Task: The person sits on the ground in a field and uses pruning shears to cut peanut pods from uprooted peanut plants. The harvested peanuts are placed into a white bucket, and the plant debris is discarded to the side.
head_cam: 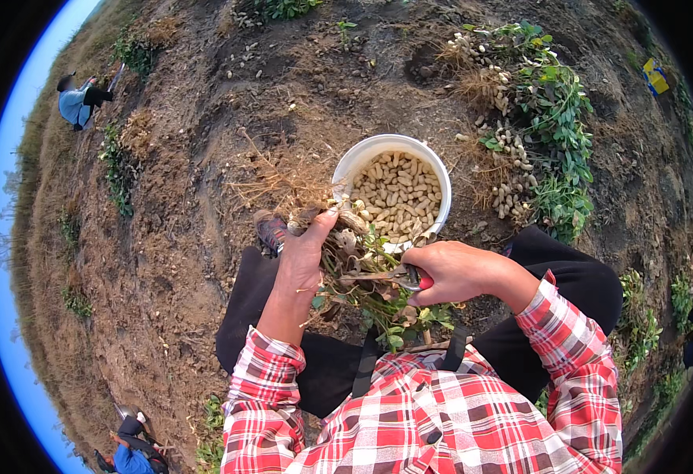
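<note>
A bunch of peanut plants (376, 302) is gripped in my left hand (308, 249), its dry roots (290, 183) fanning out toward the upper left. Pods show at my left thumb, by the bucket's rim. My right hand (456, 269) holds pruning shears (403, 276) with red on the handles; the blades point left across the stems. How far the blades are apart cannot be made out among the leaves. Just beyond both hands stands a white plastic bucket (444, 204), holding many picked peanuts (397, 192).
Pulled peanut plants with pods (551, 136) lie in a row to the right. Smaller plant heaps (115, 169) dot the bare soil on the left. Two people (77, 101) sit at the far left, one above and one below. A yellow-and-blue object (656, 77) lies at the upper right.
</note>
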Tool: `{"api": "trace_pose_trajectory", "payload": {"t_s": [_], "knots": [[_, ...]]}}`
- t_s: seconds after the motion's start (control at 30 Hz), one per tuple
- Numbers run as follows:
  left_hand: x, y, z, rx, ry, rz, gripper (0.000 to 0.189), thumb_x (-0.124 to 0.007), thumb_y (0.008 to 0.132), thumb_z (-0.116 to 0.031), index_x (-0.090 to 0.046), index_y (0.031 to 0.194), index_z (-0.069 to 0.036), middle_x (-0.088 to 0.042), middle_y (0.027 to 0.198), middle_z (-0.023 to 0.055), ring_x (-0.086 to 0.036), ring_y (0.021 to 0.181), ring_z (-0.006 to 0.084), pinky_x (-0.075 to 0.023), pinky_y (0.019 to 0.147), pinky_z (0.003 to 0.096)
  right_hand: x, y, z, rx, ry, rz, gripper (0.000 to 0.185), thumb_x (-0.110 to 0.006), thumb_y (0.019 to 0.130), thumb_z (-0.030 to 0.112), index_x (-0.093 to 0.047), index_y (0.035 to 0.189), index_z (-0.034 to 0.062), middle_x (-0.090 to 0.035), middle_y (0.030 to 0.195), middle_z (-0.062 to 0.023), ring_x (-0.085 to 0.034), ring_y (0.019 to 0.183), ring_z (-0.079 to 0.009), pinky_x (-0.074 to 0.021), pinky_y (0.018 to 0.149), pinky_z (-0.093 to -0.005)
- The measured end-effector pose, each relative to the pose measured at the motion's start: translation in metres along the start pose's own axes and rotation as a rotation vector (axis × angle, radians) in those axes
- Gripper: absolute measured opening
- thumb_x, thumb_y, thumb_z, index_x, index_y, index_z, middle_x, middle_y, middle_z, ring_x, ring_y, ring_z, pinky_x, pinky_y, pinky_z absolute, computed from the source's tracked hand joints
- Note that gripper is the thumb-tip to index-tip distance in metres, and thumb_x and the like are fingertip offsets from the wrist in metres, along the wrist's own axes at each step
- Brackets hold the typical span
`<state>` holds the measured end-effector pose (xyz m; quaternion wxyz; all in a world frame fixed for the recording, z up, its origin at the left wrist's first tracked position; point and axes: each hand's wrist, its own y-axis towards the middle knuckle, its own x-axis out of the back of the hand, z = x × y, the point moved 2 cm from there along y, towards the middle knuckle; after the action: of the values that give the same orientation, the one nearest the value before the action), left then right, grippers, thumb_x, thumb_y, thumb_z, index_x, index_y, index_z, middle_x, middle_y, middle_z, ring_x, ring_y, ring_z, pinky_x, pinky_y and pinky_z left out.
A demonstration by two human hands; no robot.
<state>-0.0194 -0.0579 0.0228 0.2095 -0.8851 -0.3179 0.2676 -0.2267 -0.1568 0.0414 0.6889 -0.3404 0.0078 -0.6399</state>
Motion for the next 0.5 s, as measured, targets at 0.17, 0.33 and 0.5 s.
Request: {"api": "trace_pose_trajectory", "payload": {"t_s": [0.17, 0.33, 0.5], "knots": [[0.001, 0.0, 0.0, 0.062, -0.017, 0.013, 0.027, -0.067, 0.091, -0.011, -0.063, 0.115, 0.0, -0.069, 0.104, 0.0102, -0.07, 0.087, 0.0193, -0.0609, 0.074, 0.0346, -0.007, 0.007, -0.004, 0.11, 0.302, 0.154, 0.049, -0.071, 0.08, 0.04, -0.062, 0.102, -0.0022, -0.063, 0.082, -0.0125, -0.062, 0.079, -0.026, -0.0484, 0.072, -0.0388], [-0.002, -0.002, 0.001, 0.073, -0.004, -0.008, 0.029, -0.069, 0.09, -0.011, -0.064, 0.115, 0.001, -0.068, 0.104, 0.0087, -0.068, 0.085, 0.0164, -0.0596, 0.07, 0.0316, -0.019, 0.011, -0.007, 0.182, 0.639, 0.255, 0.051, -0.072, 0.083, 0.043, -0.063, 0.109, 0.0, -0.059, 0.083, -0.0016, -0.054, 0.08, -0.0118, -0.046, 0.072, -0.0296], [0.003, 0.0, 0.002, 0.045, 0.178, -0.031, 0.031, -0.07, 0.09, -0.014, -0.062, 0.117, 0.0, -0.067, 0.103, 0.0068, -0.066, 0.083, 0.0154, -0.0574, 0.069, 0.0299, -0.016, 0.009, -0.001, 0.158, 1.064, 0.241, 0.041, -0.07, 0.088, 0.036, -0.062, 0.11, 0.0028, -0.056, 0.076, 0.0001, -0.053, 0.067, -0.008, -0.0438, 0.059, -0.0248]]}}
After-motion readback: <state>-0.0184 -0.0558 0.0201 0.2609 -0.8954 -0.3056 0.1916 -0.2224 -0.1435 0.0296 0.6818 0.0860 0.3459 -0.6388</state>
